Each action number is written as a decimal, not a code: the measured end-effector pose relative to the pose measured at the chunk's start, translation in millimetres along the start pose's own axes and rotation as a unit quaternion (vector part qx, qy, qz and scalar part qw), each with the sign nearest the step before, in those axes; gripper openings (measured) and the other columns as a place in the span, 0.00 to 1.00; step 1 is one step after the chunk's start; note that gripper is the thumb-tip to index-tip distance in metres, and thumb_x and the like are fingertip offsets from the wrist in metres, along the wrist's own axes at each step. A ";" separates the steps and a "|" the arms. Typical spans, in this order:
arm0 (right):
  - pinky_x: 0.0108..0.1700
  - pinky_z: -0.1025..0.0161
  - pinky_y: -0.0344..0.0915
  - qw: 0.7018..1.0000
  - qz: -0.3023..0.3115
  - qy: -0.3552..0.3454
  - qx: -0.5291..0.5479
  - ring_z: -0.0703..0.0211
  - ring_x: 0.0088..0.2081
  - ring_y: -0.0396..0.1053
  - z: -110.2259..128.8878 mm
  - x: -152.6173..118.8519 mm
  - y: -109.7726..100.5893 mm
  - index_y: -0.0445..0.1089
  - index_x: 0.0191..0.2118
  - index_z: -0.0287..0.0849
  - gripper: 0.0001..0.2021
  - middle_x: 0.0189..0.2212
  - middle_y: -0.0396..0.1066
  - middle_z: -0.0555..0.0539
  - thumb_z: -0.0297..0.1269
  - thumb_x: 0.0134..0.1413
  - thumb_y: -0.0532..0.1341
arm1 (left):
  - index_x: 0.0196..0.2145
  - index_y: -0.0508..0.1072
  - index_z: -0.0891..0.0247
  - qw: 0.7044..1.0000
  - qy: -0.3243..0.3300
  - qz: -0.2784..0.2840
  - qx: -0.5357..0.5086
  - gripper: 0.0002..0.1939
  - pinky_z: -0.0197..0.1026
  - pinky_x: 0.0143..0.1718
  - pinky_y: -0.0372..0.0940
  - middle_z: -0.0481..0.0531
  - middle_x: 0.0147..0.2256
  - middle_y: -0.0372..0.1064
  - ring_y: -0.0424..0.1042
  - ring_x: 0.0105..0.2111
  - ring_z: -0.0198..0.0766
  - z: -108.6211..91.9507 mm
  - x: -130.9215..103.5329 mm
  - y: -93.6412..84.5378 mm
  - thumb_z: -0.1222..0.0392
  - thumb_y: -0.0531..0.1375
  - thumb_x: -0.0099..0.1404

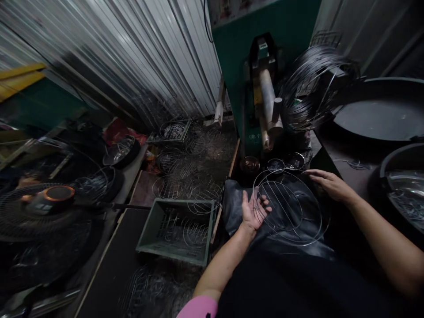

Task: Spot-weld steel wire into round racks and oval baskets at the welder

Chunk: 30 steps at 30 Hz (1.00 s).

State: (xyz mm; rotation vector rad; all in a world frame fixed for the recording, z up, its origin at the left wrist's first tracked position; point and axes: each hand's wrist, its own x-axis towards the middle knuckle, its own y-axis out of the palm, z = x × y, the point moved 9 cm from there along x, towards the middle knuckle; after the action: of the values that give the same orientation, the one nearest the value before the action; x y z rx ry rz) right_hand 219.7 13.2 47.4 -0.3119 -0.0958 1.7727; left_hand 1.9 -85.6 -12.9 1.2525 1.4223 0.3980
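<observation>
A round wire rack (287,207) with concentric rings and straight cross wires lies tilted over the dark apron on my lap. At its left rim is my left hand (254,209), palm up, fingers apart and slightly curled, with the wire rim crossing the fingers. My right hand (326,182) reaches in at the upper right of the rack, fingers stretched out, the fingertips near the rim. Whether those fingertips touch the wire is too dark to tell.
A green crate (179,251) with wire pieces stands at the left, wire racks (185,163) piled behind it. Ahead is a green machine (243,97) with a metal arm. A wire coil (308,88) and large round pans (387,119) are at the right, a fan (49,198) far left.
</observation>
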 end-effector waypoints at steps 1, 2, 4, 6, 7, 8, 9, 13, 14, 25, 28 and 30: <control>0.16 0.70 0.46 0.999 0.006 0.033 0.028 0.70 0.15 0.49 -7.7 1.3 3.5 0.70 0.39 0.38 0.17 0.13 0.53 0.58 0.45 0.46 0.60 | 0.48 0.65 0.58 1.000 0.001 0.002 0.001 0.27 0.39 0.27 0.59 0.52 0.30 0.64 0.64 0.27 0.37 0.3 0.3 1.5 0.37 0.49 0.59; 0.17 0.70 0.45 0.995 0.014 0.074 0.060 0.71 0.15 0.48 -16.3 1.9 8.3 0.70 0.39 0.38 0.17 0.14 0.54 0.58 0.44 0.46 0.60 | 0.48 0.65 0.58 1.000 0.001 0.003 0.004 0.25 0.38 0.27 0.59 0.51 0.29 0.64 0.63 0.26 0.36 0.4 0.5 2.9 0.40 0.51 0.60; 0.17 0.71 0.43 0.986 0.010 0.131 0.103 0.72 0.15 0.47 -26.9 1.7 13.5 0.69 0.39 0.39 0.16 0.14 0.54 0.58 0.43 0.44 0.61 | 0.48 0.65 0.57 1.000 0.002 -0.001 0.011 0.23 0.38 0.27 0.58 0.50 0.28 0.63 0.62 0.25 0.35 0.1 1.2 4.0 0.42 0.52 0.60; 0.17 0.71 0.42 0.981 -0.005 0.147 0.126 0.72 0.15 0.47 -26.9 0.9 11.5 0.69 0.39 0.40 0.16 0.14 0.54 0.58 0.41 0.44 0.62 | 0.48 0.66 0.57 1.000 0.003 -0.011 0.017 0.23 0.37 0.27 0.58 0.50 0.28 0.63 0.62 0.25 0.34 -0.8 2.0 3.5 0.42 0.52 0.60; 0.17 0.71 0.42 0.980 -0.012 0.146 0.137 0.72 0.15 0.47 -24.4 0.7 8.3 0.69 0.40 0.40 0.16 0.15 0.54 0.58 0.40 0.43 0.62 | 0.48 0.66 0.56 1.000 0.003 -0.015 0.019 0.23 0.37 0.27 0.58 0.50 0.27 0.63 0.61 0.25 0.34 -0.9 2.5 3.2 0.41 0.52 0.60; 0.17 0.71 0.42 0.979 -0.019 0.141 0.148 0.73 0.15 0.47 -21.3 0.6 3.8 0.69 0.40 0.41 0.16 0.15 0.55 0.58 0.40 0.43 0.63 | 0.48 0.66 0.56 1.000 0.003 -0.017 0.019 0.24 0.38 0.28 0.58 0.50 0.27 0.63 0.61 0.25 0.34 -1.0 3.3 3.5 0.40 0.51 0.60; 0.17 0.71 0.42 0.977 -0.026 0.136 0.160 0.73 0.16 0.48 -18.6 0.9 -1.7 0.70 0.41 0.41 0.16 0.16 0.56 0.57 0.39 0.43 0.63 | 0.48 0.66 0.56 1.000 0.004 -0.016 0.019 0.24 0.38 0.28 0.57 0.50 0.27 0.63 0.61 0.25 0.34 -0.9 4.2 4.1 0.40 0.51 0.60; 0.15 0.72 0.39 0.970 0.018 0.151 0.191 0.74 0.14 0.46 -25.2 3.2 -14.2 0.72 0.38 0.42 0.13 0.18 0.58 0.56 0.37 0.42 0.64 | 0.49 0.65 0.54 1.000 0.008 -0.010 0.020 0.24 0.37 0.27 0.56 0.49 0.26 0.61 0.59 0.24 0.34 2.3 8.3 6.0 0.40 0.51 0.60; 0.15 0.71 0.38 0.967 0.049 0.152 0.198 0.75 0.14 0.45 -29.1 3.3 -13.9 0.73 0.36 0.42 0.12 0.17 0.59 0.55 0.36 0.42 0.64 | 0.49 0.65 0.54 1.000 0.010 -0.015 0.024 0.23 0.37 0.27 0.56 0.48 0.26 0.61 0.59 0.24 0.33 3.2 9.0 4.8 0.41 0.51 0.60; 0.15 0.71 0.36 0.963 0.103 0.155 0.196 0.74 0.15 0.39 -26.4 -7.0 9.5 0.71 0.37 0.41 0.10 0.21 0.61 0.52 0.37 0.48 0.58 | 0.51 0.63 0.53 1.000 0.021 -0.003 0.019 0.22 0.35 0.25 0.53 0.47 0.25 0.59 0.57 0.22 0.32 11.6 8.1 7.1 0.45 0.53 0.60; 0.15 0.72 0.36 0.967 0.072 0.182 0.163 0.75 0.15 0.39 -18.0 -0.6 19.2 0.68 0.39 0.42 0.11 0.20 0.57 0.55 0.36 0.47 0.59 | 0.51 0.61 0.52 1.000 0.020 -0.001 0.016 0.23 0.35 0.25 0.53 0.46 0.25 0.59 0.57 0.22 0.32 12.7 8.3 6.5 0.44 0.53 0.60; 0.15 0.73 0.37 0.978 0.040 0.175 0.103 0.74 0.15 0.41 -17.8 6.5 16.0 0.67 0.39 0.41 0.11 0.18 0.54 0.56 0.35 0.47 0.60 | 0.52 0.61 0.51 1.000 0.020 0.000 0.011 0.25 0.35 0.25 0.53 0.46 0.25 0.59 0.57 0.22 0.32 13.0 8.8 5.5 0.42 0.53 0.59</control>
State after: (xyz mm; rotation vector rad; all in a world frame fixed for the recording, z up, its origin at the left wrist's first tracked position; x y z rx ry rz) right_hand 207.9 14.0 25.6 -0.4767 0.3542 1.7630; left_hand 17.5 -81.4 -16.8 1.2694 1.4638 0.4105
